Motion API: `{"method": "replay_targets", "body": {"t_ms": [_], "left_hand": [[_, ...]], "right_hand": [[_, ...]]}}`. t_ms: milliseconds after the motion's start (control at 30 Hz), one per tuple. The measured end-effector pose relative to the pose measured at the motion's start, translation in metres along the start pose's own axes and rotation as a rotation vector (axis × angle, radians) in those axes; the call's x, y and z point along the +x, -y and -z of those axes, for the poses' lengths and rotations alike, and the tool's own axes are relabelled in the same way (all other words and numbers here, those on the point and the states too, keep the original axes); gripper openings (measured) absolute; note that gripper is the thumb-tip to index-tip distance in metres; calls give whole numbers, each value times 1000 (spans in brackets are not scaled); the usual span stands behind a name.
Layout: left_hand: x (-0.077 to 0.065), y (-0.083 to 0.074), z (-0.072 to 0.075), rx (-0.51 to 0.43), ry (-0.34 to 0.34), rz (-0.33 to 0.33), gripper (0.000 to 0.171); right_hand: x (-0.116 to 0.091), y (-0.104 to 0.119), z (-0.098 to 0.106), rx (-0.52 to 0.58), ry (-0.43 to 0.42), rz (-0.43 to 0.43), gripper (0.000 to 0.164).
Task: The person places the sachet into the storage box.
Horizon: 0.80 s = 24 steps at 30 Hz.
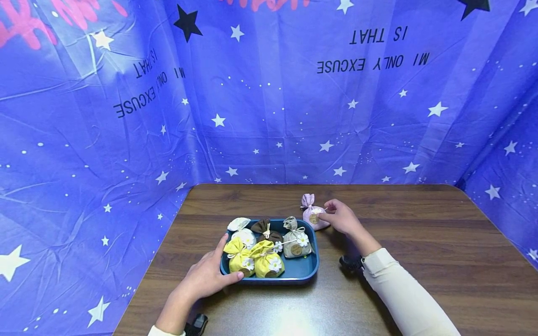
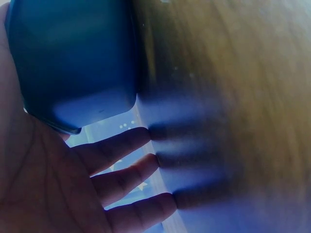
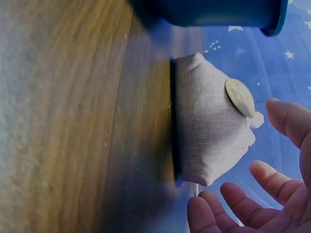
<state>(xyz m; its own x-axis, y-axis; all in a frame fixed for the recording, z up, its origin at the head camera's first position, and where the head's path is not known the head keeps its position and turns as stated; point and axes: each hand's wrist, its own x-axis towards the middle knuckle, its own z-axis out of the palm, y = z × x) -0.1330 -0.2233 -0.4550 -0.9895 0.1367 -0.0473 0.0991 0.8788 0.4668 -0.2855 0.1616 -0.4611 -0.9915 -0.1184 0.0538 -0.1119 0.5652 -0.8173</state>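
Note:
My left hand [image 1: 206, 273] rests at the left end of a blue tray [image 1: 315, 268], its thumb along the front rim. In the left wrist view, three fingers stretch past the tray wall [image 2: 73, 58]. Inside the tray stand two yellow drawstring pouches [image 1: 237, 261], with white [image 1: 241, 232], brown [image 1: 262, 228] and grey [image 1: 294, 249] ones behind. A pale pink drawstring pouch [image 1: 310, 219] sits on the table just beyond the tray's back right corner. Around its right side, my right hand [image 1: 342, 219] has spread, bent fingers; the right wrist view shows a gap between thumb and pouch [image 3: 209, 121].
A brown wooden table [image 1: 420, 242] carries everything. Blue star-printed cloth [image 1: 294, 116] hangs behind it and along both sides. Black wrist straps [image 1: 350, 263] show at both wrists. Several pouches bear white flowers and round tags.

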Motion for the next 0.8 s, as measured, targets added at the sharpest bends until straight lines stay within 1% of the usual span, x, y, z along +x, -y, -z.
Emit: {"method": "replay_targets", "body": {"t_ms": [233, 567, 800], "left_hand": [[-1, 0, 0, -5, 6, 6, 115], [-1, 0, 1, -4, 10, 9, 115], [0, 0, 0, 2, 9, 9, 114]], "right_hand": [[8, -3, -3, 46, 56, -15, 43], [16, 0, -12, 96, 73, -41, 43], [19, 0, -14, 94, 65, -43, 36]]}}
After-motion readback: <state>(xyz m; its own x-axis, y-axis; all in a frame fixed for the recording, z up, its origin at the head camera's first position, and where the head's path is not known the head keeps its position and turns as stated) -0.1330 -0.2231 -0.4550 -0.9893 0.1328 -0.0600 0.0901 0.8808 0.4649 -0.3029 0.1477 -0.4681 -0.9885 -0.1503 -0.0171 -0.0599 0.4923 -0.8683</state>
